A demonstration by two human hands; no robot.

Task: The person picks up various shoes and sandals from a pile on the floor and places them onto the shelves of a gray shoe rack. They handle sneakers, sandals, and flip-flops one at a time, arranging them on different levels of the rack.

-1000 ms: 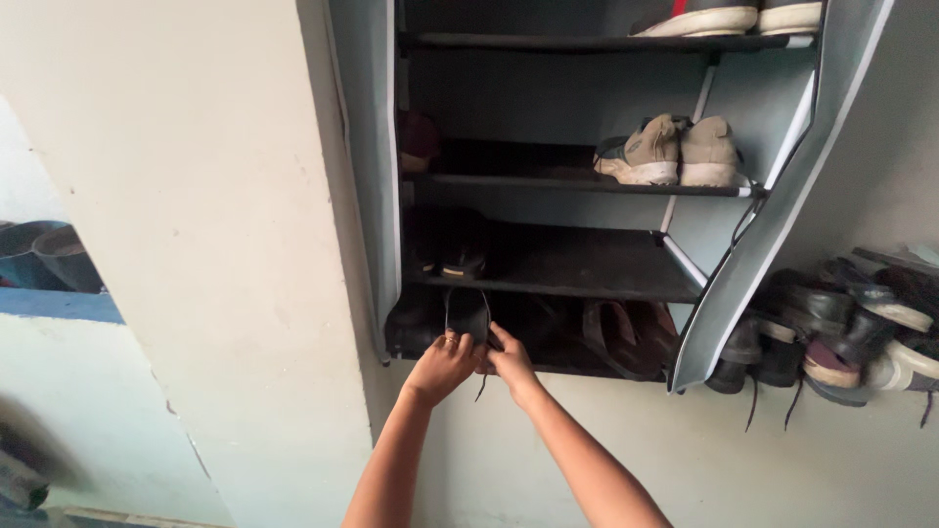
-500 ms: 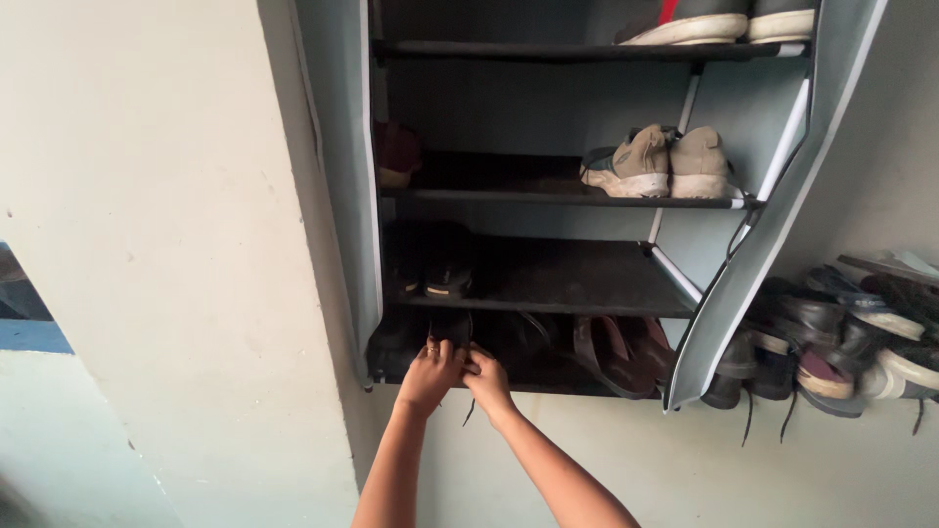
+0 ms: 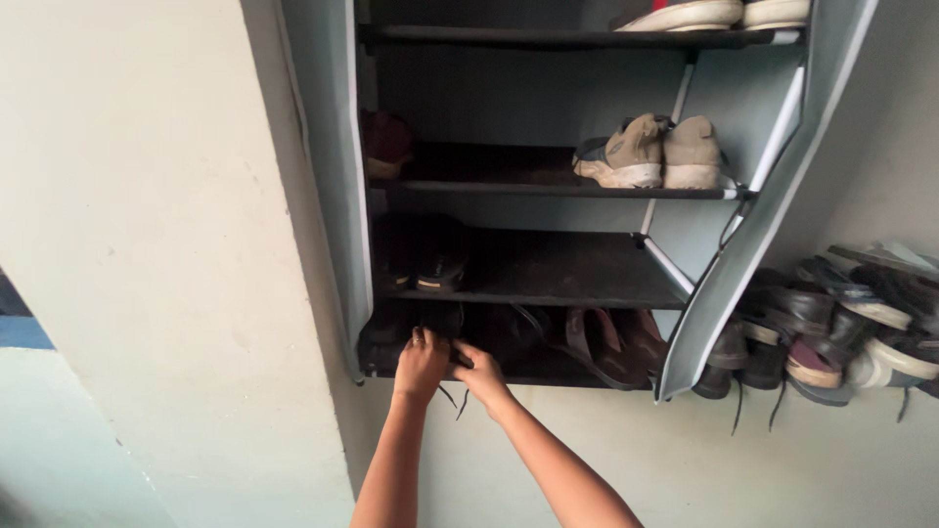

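Fingers of the left hand (image 3: 421, 364) and right hand (image 3: 479, 374) are curling onto a black shoe (image 3: 442, 323) sitting at the bottom shelf's (image 3: 548, 376) left end, laces dangling. Brown sandals (image 3: 606, 342) are crowding at three o'clock. Two tan sneakers (image 3: 650, 152) are resting at one o'clock; a shoe pile (image 3: 831, 328) is lying beyond the rack (image 3: 753, 225).

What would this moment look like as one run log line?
left hand: on black shoe | right hand: on same shoe | place: bottom tier of shoe rack | laces: dangling

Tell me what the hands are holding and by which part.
Both the left hand and right hand hold a dark lace-up shoe by its near end, on the rack's bottom shelf.
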